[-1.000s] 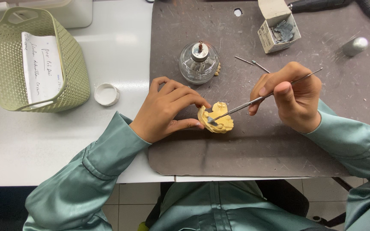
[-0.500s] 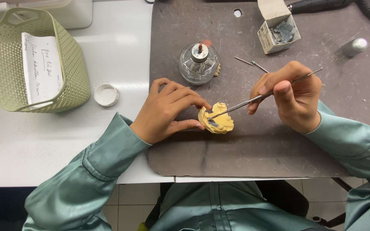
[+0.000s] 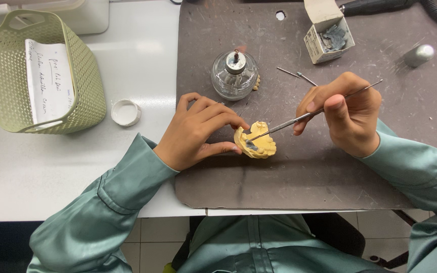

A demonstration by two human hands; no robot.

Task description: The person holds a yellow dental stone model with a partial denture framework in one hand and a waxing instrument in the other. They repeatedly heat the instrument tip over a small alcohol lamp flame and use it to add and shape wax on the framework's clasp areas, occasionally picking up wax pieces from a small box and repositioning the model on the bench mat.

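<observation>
- on the dark mat (image 3: 330,172), yellow dental cast (image 3: 259,146) is pinched by left hand (image 3: 198,131)
- thin metal tool (image 3: 309,115) is gripped by right hand (image 3: 350,114), tip touching the cast
- glass burner (image 3: 234,75) sits just behind

Counts: one yellow dental cast (image 3: 259,144). One metal carving tool (image 3: 309,115) in use, two loose thin metal tools (image 3: 297,76). One glass spirit lamp (image 3: 234,75). One open small cardboard box (image 3: 325,31). One white cap (image 3: 125,111). One green basket (image 3: 84,86), one paper slip (image 3: 49,81) inside. One grey mat (image 3: 304,172). One silver cap (image 3: 419,54).
</observation>
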